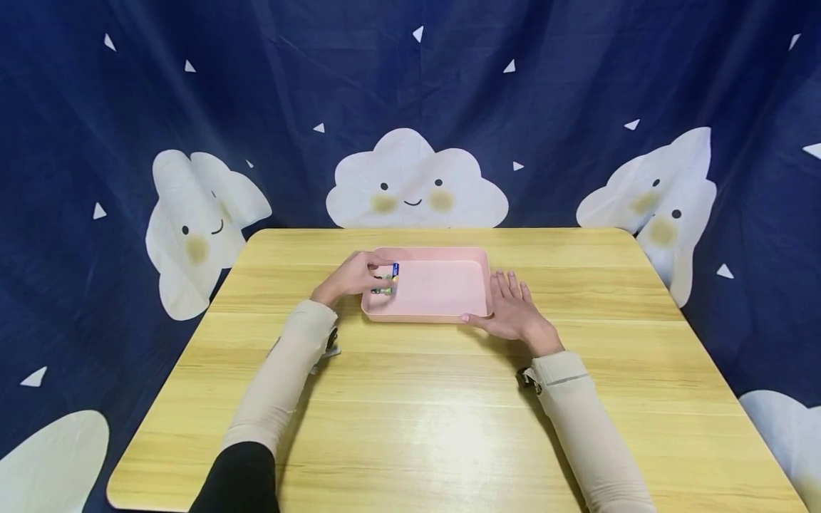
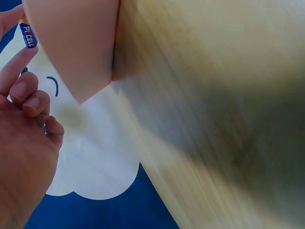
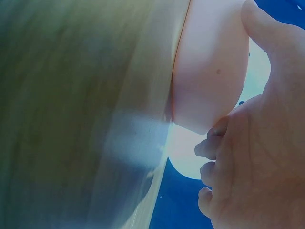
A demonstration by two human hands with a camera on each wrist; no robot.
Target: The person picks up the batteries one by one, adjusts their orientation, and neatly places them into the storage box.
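A shallow pink tray (image 1: 442,287) lies toward the far side of the table. Over its left end, my left hand (image 1: 351,276) pinches a small blue battery (image 1: 395,269) between thumb and forefinger. In the left wrist view the battery (image 2: 28,35) shows its printed label and stands above the tray rim. Greenish small items (image 1: 383,290) show below the fingers at the tray's left end, partly hidden; their kind is unclear. My right hand (image 1: 513,313) rests against the tray's right side, fingers straight and thumb at the near corner; the right wrist view shows it beside the tray wall (image 3: 209,71).
The light wood table (image 1: 410,406) has rounded corners. A small grey object (image 1: 329,353) shows beside the left wrist, partly covered by the sleeve. A dark blue curtain (image 1: 410,78) with white clouds hangs close behind the table and at both sides.
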